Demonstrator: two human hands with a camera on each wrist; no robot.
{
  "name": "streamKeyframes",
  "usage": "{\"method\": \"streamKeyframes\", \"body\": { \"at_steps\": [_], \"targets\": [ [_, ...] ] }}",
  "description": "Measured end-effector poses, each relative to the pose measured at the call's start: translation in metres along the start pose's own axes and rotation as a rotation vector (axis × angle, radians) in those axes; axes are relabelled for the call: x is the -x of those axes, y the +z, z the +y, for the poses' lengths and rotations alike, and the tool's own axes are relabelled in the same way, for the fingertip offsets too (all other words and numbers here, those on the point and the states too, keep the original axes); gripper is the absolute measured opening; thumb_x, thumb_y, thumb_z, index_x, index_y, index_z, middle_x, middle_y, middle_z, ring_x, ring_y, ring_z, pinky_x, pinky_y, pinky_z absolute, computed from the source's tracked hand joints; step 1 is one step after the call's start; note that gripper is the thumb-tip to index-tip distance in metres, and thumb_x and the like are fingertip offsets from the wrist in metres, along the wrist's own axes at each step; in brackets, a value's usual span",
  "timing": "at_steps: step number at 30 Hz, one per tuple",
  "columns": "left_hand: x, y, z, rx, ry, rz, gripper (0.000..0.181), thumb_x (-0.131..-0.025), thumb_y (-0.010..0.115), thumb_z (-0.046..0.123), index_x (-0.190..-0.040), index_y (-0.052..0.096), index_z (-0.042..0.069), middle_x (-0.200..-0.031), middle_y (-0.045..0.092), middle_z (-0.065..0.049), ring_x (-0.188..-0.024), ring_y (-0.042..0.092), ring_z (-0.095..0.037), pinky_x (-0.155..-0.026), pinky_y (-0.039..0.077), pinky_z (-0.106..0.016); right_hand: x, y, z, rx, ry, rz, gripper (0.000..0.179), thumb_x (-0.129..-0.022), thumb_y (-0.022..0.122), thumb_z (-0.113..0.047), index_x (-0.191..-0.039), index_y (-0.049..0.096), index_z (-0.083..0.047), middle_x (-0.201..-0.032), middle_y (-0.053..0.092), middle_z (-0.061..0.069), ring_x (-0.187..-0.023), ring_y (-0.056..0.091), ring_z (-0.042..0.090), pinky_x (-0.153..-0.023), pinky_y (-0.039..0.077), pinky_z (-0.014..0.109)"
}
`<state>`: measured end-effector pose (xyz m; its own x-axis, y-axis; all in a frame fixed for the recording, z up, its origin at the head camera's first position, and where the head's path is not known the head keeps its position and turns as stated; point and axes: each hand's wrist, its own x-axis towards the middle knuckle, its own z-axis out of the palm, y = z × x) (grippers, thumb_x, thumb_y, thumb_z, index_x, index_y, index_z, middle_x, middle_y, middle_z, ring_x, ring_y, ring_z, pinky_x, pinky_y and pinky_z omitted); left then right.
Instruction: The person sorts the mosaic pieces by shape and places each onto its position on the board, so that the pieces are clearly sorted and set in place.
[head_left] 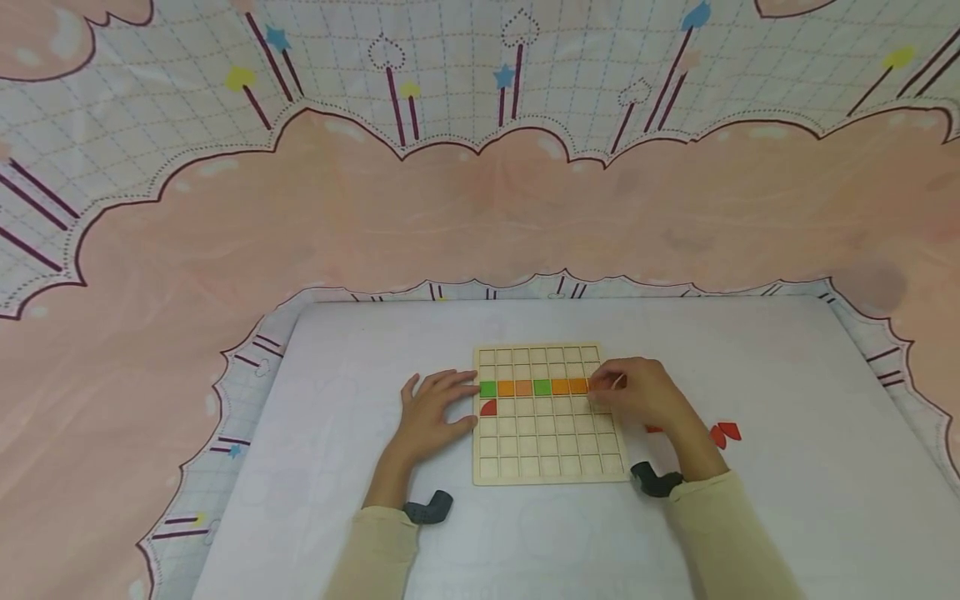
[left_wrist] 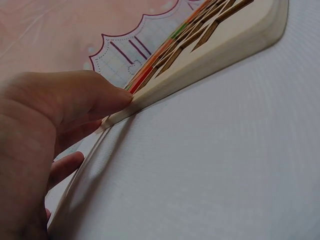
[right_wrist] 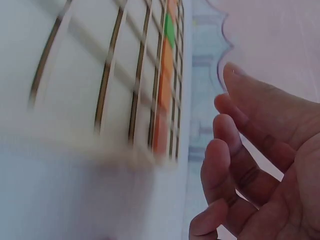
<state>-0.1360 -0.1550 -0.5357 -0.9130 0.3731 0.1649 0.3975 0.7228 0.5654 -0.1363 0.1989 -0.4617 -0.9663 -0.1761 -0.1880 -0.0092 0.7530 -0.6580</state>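
A wooden grid board (head_left: 549,469) lies on the white table. One of its rows holds green, orange and light orange square tiles (head_left: 542,387), and a red tile (right_wrist: 160,134) fills that row's right end. Below the row's left end sits a red rounded piece (head_left: 489,407). My left hand (head_left: 431,421) rests at the board's left edge, its thumb and fingertips right at the rim. Over the right edge, beside the tile row, is my right hand (head_left: 637,396). Its fingers (right_wrist: 227,167) are loosely bent, and nothing shows between them and the thumb.
Several red pieces (head_left: 726,433) lie on the white tabletop (head_left: 810,367) to the right of the board, one partly hidden by the right forearm. Each wrist carries a dark device (head_left: 430,507). A patterned pink cloth (head_left: 480,217) surrounds the table.
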Motion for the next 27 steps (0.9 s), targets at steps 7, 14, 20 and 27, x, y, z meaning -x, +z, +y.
{"method": "streamKeyframes", "body": {
  "at_steps": [7, 14, 20, 27],
  "targets": [
    [0.0, 0.0, -0.001, -0.004, -0.002, -0.005, 0.044, -0.084, 0.076, 0.032, -0.127, 0.071, 0.026, -0.149, 0.057, 0.01, -0.144, 0.043, -0.023, -0.12, 0.005, -0.065, 0.016, -0.025, 0.028, 0.027, 0.074, -0.044, 0.022, -0.089, 0.076, -0.029, -0.105, 0.075, -0.016, -0.091, 0.064, 0.005, -0.069, 0.056, 0.021, -0.05, 0.048, 0.032],
    [0.0, 0.001, -0.001, -0.011, -0.006, -0.01, 0.045, -0.084, 0.075, 0.033, -0.128, 0.071, 0.027, -0.15, 0.057, 0.011, -0.144, 0.042, -0.023, -0.12, 0.005, -0.065, 0.025, -0.032, 0.054, 0.047, 0.118, -0.096, 0.028, -0.084, 0.082, -0.032, -0.107, 0.077, -0.016, -0.097, 0.067, 0.005, -0.081, 0.056, 0.02, -0.066, 0.049, 0.031],
    [0.0, 0.001, -0.001, -0.01, -0.006, -0.01, 0.045, -0.084, 0.075, 0.033, -0.129, 0.07, 0.027, -0.149, 0.057, 0.012, -0.144, 0.042, -0.022, -0.12, 0.005, -0.065, 0.027, -0.036, 0.067, 0.083, 0.093, -0.154, 0.033, -0.079, 0.087, -0.034, -0.106, 0.077, -0.017, -0.106, 0.068, 0.006, -0.086, 0.058, 0.019, -0.074, 0.046, 0.032],
    [0.0, 0.0, -0.001, 0.002, 0.004, -0.001, 0.045, -0.084, 0.076, 0.032, -0.128, 0.071, 0.027, -0.149, 0.057, 0.011, -0.144, 0.043, -0.023, -0.12, 0.005, -0.065, 0.028, -0.039, 0.072, 0.073, 0.062, -0.179, 0.03, -0.077, 0.088, -0.028, -0.104, 0.078, -0.02, -0.103, 0.065, 0.003, -0.094, 0.054, 0.022, -0.075, 0.047, 0.033]
  ]
}}
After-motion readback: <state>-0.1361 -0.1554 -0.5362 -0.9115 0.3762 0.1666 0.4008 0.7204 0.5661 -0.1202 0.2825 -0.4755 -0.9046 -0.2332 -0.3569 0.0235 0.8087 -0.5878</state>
